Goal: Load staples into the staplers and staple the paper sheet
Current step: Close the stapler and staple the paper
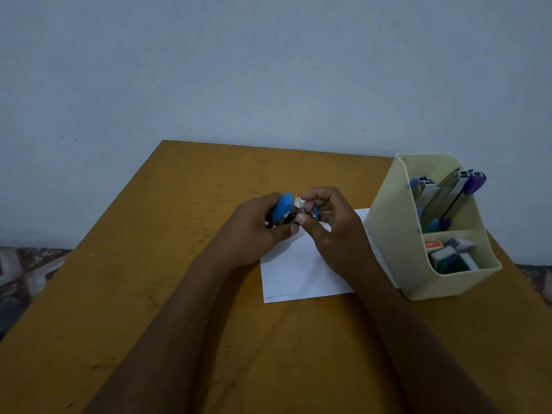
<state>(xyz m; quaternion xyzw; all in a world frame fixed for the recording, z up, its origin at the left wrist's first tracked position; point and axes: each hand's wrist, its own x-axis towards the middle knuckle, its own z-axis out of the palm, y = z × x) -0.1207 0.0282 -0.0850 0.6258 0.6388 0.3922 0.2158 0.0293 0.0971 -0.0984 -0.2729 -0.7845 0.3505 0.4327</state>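
Left hand (254,231) clasps the blue stapler (283,207) while right hand (325,222) pinches its metal end.

The left hand (254,231) and right hand (331,225) cover most of the stapler (283,208). Only its blue cap and a bit of metal show, and whether staples sit in it cannot be told. A pale scrap between the hands is too small to identify. The right hand and forearm hide the middle of the paper (286,276), and the holder (388,234), by the right edge of the table (149,264), hides the paper's right edge. Marks along the paper's near edge are too small to read. The holder's wall hides the lower parts of the staplers (460,186) in its rear compartment. Print on the boxes (448,255) in front is unreadable. The table's near edge and both forearms are cut off at the bottom.
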